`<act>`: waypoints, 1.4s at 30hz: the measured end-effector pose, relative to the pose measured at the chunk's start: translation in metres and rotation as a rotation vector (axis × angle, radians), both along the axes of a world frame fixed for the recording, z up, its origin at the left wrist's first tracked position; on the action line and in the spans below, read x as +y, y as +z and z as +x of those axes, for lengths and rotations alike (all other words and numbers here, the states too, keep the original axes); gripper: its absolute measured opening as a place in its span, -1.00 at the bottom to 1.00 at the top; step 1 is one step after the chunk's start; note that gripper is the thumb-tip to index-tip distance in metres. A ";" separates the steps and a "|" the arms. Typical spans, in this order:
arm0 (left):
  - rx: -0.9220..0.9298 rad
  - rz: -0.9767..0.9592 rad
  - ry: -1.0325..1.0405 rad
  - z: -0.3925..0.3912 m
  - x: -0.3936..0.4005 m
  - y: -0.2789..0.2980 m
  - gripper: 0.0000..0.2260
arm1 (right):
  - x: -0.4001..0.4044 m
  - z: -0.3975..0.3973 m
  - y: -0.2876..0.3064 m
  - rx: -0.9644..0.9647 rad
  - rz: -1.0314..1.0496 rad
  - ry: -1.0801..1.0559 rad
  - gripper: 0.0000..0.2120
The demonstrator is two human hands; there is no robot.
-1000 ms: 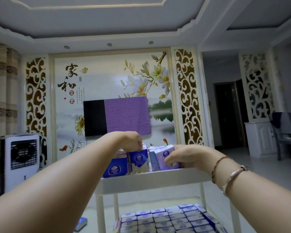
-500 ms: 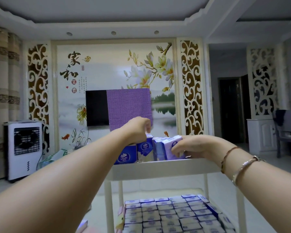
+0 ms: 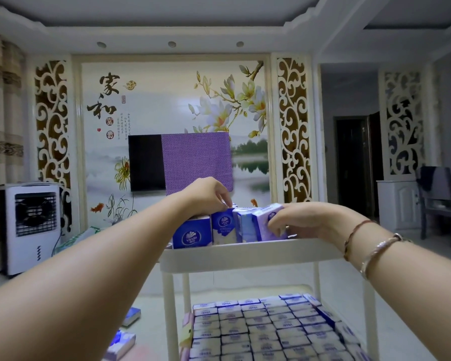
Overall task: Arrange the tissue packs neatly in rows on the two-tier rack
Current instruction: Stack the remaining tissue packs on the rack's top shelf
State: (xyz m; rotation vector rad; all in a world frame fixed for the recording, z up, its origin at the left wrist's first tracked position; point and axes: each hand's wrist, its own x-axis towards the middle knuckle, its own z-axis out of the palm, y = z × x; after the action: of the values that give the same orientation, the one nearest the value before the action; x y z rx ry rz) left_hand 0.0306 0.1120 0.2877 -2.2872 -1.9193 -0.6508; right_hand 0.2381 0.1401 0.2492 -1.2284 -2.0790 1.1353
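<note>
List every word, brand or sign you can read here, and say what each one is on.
"Vinda": blue tissue pack at the left of the rack's top tier.
"家和": large black brush characters on the wall mural.
"富貴": red seals on the mural, below those characters.
Small column of writing beside the seals: too small to read.
Print on the packs on the lower tier: blurred, unreadable.

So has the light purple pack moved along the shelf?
No. The light purple pack still leans on the row's right end on the top shelf, gripped by the right hand; only the camera shifted.
</note>
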 end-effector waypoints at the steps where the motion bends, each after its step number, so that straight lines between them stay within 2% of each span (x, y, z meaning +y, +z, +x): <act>1: 0.004 0.002 -0.003 0.001 0.000 -0.001 -0.77 | 0.000 0.000 -0.001 -0.001 -0.006 0.003 -0.52; 5: 0.026 0.054 -0.026 0.003 -0.003 -0.001 -0.81 | 0.000 -0.003 0.000 -0.057 -0.001 0.077 -0.68; 7: 0.054 0.055 -0.041 0.006 -0.005 0.000 -0.82 | -0.002 -0.005 0.001 -0.078 0.032 0.074 -0.70; 11: 0.113 -0.157 -0.090 0.012 -0.011 0.006 -0.69 | -0.003 -0.008 0.000 -0.118 0.098 0.066 -0.73; 16: 0.202 -0.288 -0.052 0.012 -0.013 0.016 -0.65 | 0.000 -0.003 -0.003 -0.125 0.137 -0.025 -0.74; 21: 0.276 -0.345 -0.034 0.020 -0.008 0.013 -0.73 | -0.004 0.000 -0.002 -0.088 0.129 -0.007 -0.66; 25: 0.483 -0.382 0.031 0.027 -0.003 0.014 -0.65 | -0.004 -0.009 -0.002 -0.136 0.160 0.004 -0.71; 29: 0.650 -0.509 0.135 0.034 -0.003 0.017 -0.59 | -0.003 -0.010 -0.002 -0.010 0.171 -0.079 -0.93; 34: 0.854 -0.452 0.242 0.041 0.006 0.006 -0.52 | -0.001 -0.008 -0.003 -0.081 0.185 -0.091 -0.91; 36: 0.806 -0.477 0.238 0.043 0.005 0.005 -0.55 | 0.001 -0.007 -0.003 -0.123 0.193 -0.108 -0.80; 38: 0.673 -0.480 0.216 0.042 0.000 0.010 -0.59 | 0.002 -0.007 -0.003 -0.106 0.194 -0.121 -0.73; 42: 0.407 -0.345 0.175 0.032 -0.010 0.028 -0.57 | 0.001 -0.006 -0.003 0.032 0.177 -0.151 -0.91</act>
State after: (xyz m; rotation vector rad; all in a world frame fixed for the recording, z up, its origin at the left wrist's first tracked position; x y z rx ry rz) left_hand 0.0629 0.1022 0.3154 -2.1641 -2.1060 0.1705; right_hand 0.2316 0.1408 0.2466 -1.2497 -1.9789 0.8784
